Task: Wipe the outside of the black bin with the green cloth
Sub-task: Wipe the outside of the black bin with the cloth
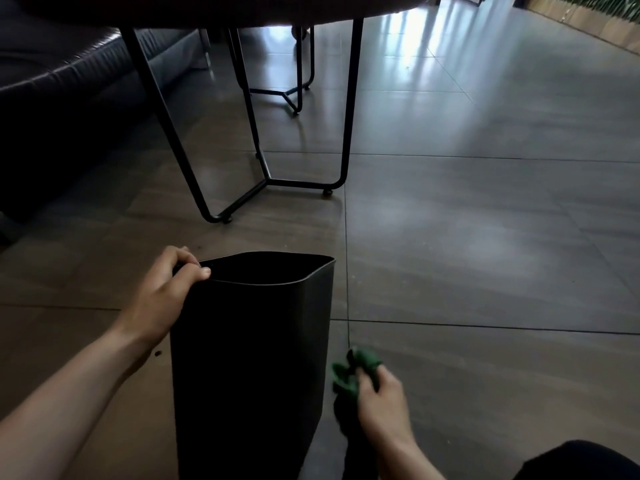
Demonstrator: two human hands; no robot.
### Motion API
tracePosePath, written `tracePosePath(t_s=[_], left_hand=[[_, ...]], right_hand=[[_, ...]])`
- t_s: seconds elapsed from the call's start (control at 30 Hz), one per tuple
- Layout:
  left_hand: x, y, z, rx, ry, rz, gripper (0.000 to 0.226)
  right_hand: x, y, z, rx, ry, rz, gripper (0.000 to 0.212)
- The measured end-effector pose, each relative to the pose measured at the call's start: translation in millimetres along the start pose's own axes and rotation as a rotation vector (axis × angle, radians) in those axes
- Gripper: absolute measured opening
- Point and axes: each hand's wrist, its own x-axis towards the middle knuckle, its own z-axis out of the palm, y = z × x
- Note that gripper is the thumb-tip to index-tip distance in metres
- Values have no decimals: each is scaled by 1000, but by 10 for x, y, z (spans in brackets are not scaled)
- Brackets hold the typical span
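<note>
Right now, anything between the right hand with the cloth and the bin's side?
Nothing. In the head view the right hand grips the green cloth just beside the black bin; only bare floor shows in the narrow gap.

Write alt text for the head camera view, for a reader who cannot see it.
A person's left hand grips the rim of an upright black bin on a tiled floor, while the right hand holds a bunched green cloth low beside the bin's right side. A black metal-legged table stands behind.
</note>
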Motion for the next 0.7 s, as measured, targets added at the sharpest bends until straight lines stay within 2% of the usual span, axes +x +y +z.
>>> tracePosePath(t_s=[0.1,0.23,0.3,0.37,0.47,0.57,0.63,0.7], left_hand=[[-27,-57,-41,-54,37,-46,38],[-51,-81,-103,-81,56,-103,39],[-62,-92,-145,-87,47,-121,41],[-58,-107,-183,-98,45,-138,43],[-48,-144,-238,-88,64,-166,44],[-46,-183,-267,-58,65,-166,39],[-42,-218,-297,-43,89,-179,40],[-34,-268,-362,-17,143,-203,47]], right_hand=[[95,-439,-102,42,101,-170,17],[-1,-1103,9,84,54,-575,20],[-92,-1257,130,-56,35,-783,25],[-158,-1215,216,-261,19,-903,31],[-161,-1004,203,-362,-2,-950,36],[-52,-837,105,-414,95,-970,36],[82,-739,13,-400,210,-855,33],[229,-673,-124,-268,303,-613,23]])
